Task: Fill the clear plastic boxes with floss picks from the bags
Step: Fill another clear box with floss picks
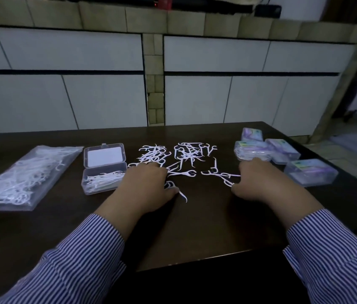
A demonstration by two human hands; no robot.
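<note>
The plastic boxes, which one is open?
The clear box beside the bag on the left; its lid stands up. The four boxes on the right are closed.

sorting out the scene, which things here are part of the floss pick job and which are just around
Part of the job:
open clear box, partly filled
loose floss picks
bag of floss picks
closed boxes at right
left hand, right hand, both on picks

Just around:
dark table
white cabinets

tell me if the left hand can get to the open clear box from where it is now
Probably yes: the left hand rests on the table right beside the open clear box, whose lid stands back, and nothing lies between them.
</note>
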